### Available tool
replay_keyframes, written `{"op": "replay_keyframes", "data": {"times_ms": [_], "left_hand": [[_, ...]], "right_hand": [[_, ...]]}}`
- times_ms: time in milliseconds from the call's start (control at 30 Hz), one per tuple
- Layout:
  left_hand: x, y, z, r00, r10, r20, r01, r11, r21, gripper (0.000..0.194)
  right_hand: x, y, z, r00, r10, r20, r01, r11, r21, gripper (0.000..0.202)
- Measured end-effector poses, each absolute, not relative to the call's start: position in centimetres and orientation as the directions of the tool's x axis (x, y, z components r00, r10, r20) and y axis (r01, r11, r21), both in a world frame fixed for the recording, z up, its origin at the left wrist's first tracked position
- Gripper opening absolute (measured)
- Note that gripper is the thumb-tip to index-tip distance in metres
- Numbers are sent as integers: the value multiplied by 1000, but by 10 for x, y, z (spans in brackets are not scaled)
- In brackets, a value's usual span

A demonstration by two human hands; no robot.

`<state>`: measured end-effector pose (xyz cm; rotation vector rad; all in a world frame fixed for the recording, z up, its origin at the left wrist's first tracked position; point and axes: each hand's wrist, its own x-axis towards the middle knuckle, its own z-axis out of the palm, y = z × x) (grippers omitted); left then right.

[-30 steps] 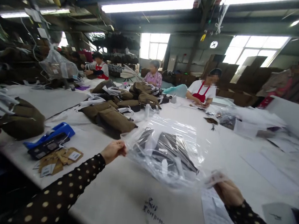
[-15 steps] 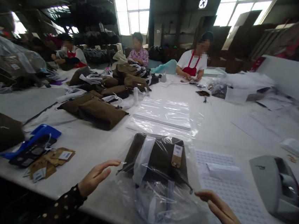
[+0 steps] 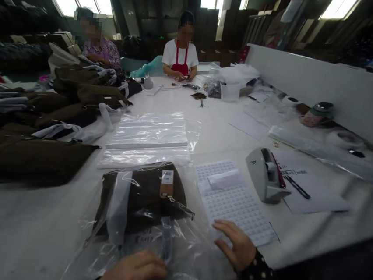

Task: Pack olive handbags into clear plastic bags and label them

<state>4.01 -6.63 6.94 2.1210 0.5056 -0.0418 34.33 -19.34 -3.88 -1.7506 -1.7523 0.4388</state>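
A clear plastic bag (image 3: 120, 248) lies flat on the white table (image 3: 33, 226) in front of me. Inside it is a folded dark brown garment (image 3: 141, 195) with a tan hang tag (image 3: 166, 183). My left hand (image 3: 134, 273) presses down on the near, open end of the bag. My right hand (image 3: 237, 246) rests flat with spread fingers on the bag's right edge, next to a white sheet of small stickers (image 3: 233, 201). Neither hand grips anything.
A stack of empty clear bags (image 3: 149, 132) lies beyond the garment. A grey tape dispenser (image 3: 265, 174) and a pen (image 3: 297, 187) on paper are to the right. Brown garments (image 3: 33, 156) pile up on the left. Two people work at the far end.
The view swung right and down. The bagged garment was laid on the table, and both my hands came down from holding the bag in the air onto it.
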Motion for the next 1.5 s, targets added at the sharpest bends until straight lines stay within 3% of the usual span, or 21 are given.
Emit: {"op": "replay_keyframes", "data": {"times_ms": [100,200,300,367,533,633,700,800,900,1067,1300,1500], "left_hand": [[133,-49,62,803,577,-151,381,-301,874,21],[211,-22,17,528,790,-312,512,-3,859,29],[258,-1,-20,398,841,-365,603,60,796,42],[279,5,-28,422,843,-334,623,-2,782,46],[339,22,-20,649,715,-261,594,-261,761,42],[381,36,-27,700,624,-347,637,-328,697,64],[403,42,-35,717,557,-419,660,-349,665,69],[419,44,-43,756,422,-501,647,-365,669,45],[421,44,-41,795,289,-532,605,-329,725,26],[415,46,-28,835,125,-536,551,-159,819,31],[407,40,-2,861,-40,-508,509,28,860,36],[402,32,19,907,-50,-418,421,64,905,36]], "right_hand": [[389,-191,-54,235,924,300,822,-25,-569,23],[413,-193,-76,337,878,340,820,-97,-564,20],[416,-196,-98,477,800,364,789,-207,-579,23],[416,-197,-108,525,765,373,775,-248,-582,24],[428,-200,-116,405,842,357,818,-159,-553,19],[438,-202,-109,376,880,291,802,-151,-578,20],[443,-203,-104,373,891,258,780,-151,-607,21],[447,-203,-94,398,888,229,729,-156,-666,20],[455,-196,-81,476,835,275,682,-153,-715,17],[484,-177,-50,549,713,436,718,-135,-683,10],[509,-151,-17,345,759,553,882,-61,-467,11],[502,-144,-9,234,798,555,944,-50,-326,11]]}}
